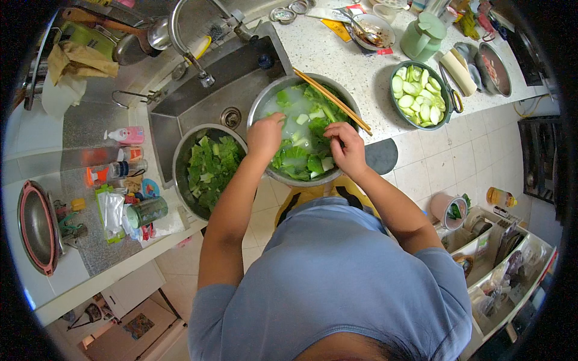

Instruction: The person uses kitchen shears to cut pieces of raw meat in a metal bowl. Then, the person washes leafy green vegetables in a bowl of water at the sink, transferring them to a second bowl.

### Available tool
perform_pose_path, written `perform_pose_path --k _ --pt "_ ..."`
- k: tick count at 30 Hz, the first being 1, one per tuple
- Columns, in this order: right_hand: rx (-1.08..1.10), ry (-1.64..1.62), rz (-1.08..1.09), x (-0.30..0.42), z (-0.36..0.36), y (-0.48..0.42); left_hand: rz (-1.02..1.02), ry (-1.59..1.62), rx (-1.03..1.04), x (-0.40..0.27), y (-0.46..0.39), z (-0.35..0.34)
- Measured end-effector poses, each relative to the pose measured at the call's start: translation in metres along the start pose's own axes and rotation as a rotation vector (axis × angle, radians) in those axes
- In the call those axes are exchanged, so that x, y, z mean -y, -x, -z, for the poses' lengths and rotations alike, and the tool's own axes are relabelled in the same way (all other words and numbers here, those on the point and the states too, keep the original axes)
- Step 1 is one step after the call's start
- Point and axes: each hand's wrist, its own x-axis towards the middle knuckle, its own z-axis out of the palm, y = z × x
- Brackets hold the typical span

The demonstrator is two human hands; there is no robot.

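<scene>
A large steel basin (305, 181) of cloudy water holds cut leafy greens (295, 155) with pale stems. Over its left side is my left hand (265, 137), fingertips at the water, with the grip hidden. On the right side, my right hand (347, 146) has bent fingers touching the greens; whether they pinch a leaf is unclear. A pair of wooden chopsticks (333, 101) lies across the basin's upper right rim. To the left, a second steel bowl (179, 180) is filled with more cut greens (214, 164), beside my left forearm.
A steel sink (203, 106) with a curved faucet (174, 31) lies behind the bowls. On the speckled counter (311, 45) are a green bowl of sliced pale green vegetable (419, 94), scissors (457, 101), a green pitcher (423, 37) and a used bowl with a spoon (371, 32). An open drawer (501, 280) stands at right.
</scene>
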Motion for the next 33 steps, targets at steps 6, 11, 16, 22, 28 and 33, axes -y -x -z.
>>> perform_pose_path --k 6,11,16,22,28,33 --pt "0.006 -0.014 0.010 0.000 0.002 -0.002 0.065 0.192 -0.163 0.004 0.023 0.015" --pt "0.021 -0.029 -0.020 0.003 0.002 -0.002 0.442 0.256 -0.413 0.039 0.068 0.068" --pt "0.025 -0.026 0.021 -0.001 0.000 -0.001 0.300 -0.234 -0.343 0.092 0.110 0.060" --pt "0.057 -0.043 -0.001 0.000 0.000 0.001 0.033 0.122 -0.166 0.006 0.070 0.032" --pt "0.029 -0.007 0.016 -0.004 0.000 0.000 -0.162 -0.017 0.086 -0.034 0.026 -0.031" --pt "0.019 -0.017 -0.017 -0.002 0.001 0.001 -0.141 0.008 0.236 -0.021 0.010 -0.042"
